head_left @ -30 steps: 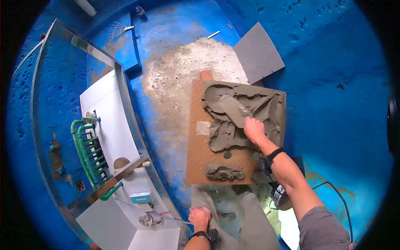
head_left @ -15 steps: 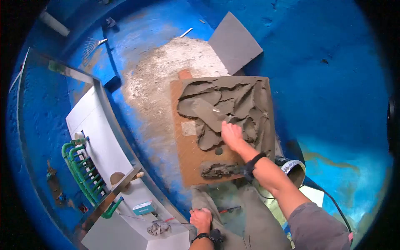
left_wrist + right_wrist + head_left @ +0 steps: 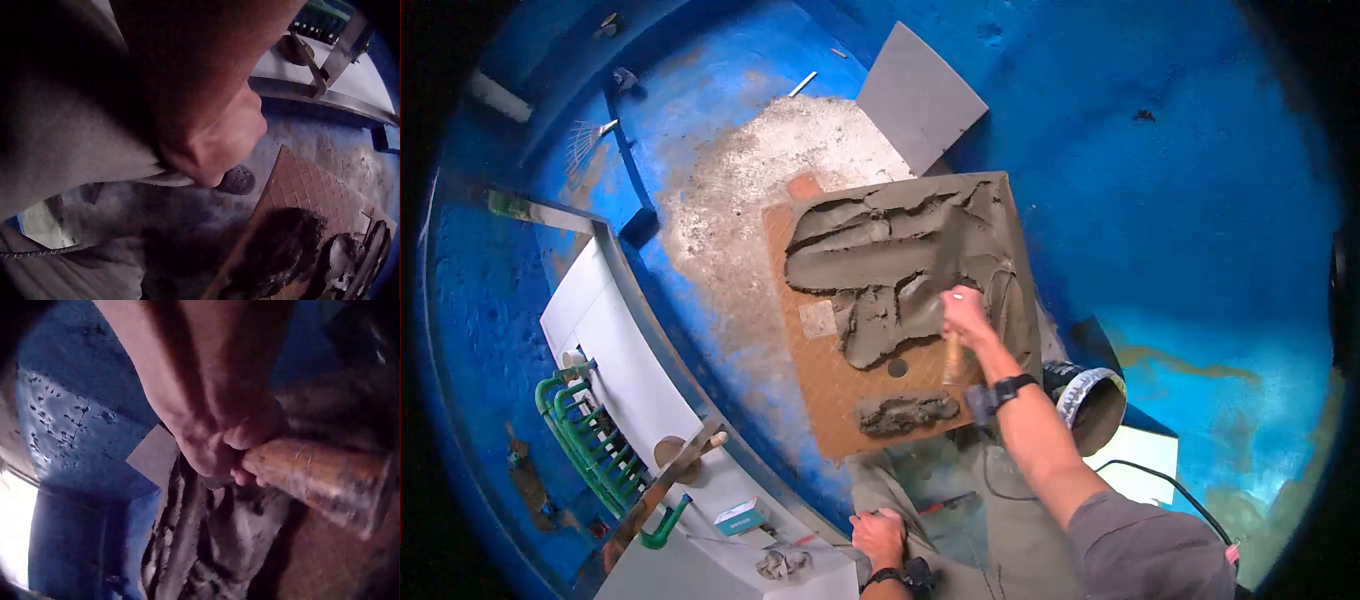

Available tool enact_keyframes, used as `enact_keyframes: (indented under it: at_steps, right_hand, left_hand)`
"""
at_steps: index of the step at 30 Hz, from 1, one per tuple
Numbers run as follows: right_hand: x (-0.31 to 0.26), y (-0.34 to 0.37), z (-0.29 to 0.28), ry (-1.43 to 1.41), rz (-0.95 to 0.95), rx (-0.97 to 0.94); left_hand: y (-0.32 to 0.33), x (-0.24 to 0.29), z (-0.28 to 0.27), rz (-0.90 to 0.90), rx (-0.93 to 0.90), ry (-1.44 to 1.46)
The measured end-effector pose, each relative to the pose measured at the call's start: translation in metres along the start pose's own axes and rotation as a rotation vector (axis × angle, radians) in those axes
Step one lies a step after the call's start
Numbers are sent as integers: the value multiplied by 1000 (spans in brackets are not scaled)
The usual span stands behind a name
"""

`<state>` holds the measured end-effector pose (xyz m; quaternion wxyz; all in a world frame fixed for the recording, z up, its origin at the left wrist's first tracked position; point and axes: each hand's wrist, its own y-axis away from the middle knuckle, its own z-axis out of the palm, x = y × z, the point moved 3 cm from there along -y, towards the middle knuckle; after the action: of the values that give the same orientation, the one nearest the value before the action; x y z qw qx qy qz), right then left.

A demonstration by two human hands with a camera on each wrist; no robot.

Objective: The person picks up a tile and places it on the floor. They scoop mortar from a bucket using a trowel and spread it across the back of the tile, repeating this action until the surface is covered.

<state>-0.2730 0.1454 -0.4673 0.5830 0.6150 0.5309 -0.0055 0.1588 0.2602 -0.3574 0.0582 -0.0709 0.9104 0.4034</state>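
In the head view my right hand (image 3: 966,312) grips a trowel by its wooden handle (image 3: 312,475). The blade of the trowel (image 3: 950,245) stands over the wet grey mortar (image 3: 850,265), which is spread thickly on a brown board (image 3: 810,375). Ridges and smoothed bands mark the mortar. A separate lump of mortar (image 3: 908,413) lies near the board's front edge. My left hand (image 3: 880,537) rests on the trouser leg by the knee, fingers loosely curled; its fingertips are hidden in the left wrist view.
A grey panel (image 3: 922,100) leans beyond the board. Right of it stands a bucket (image 3: 1092,408), with a black cable (image 3: 1170,482) running past. At left are a metal frame (image 3: 655,325), green pipes (image 3: 580,430) and a small tissue box (image 3: 740,517).
The trowel has swung from lying slantwise on the mortar to pointing away, its handle now showing below my right hand. The upper-left mortar is smoother. My left hand stays at the knee.
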Motion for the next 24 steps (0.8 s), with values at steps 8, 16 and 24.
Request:
enact_keyframes:
  at_steps: [8,16,24]
  right_hand:
    - [-33,2,21,1189,-634,-27]
    - [-58,-9,-153,1219,-390,174]
    - [-21,-94,-141,634,-416,31]
  left_hand:
    - [-3,7,4,49,72,-59]
    - [-1,12,13,60,45,-77]
    - [11,23,9,49,33,-107]
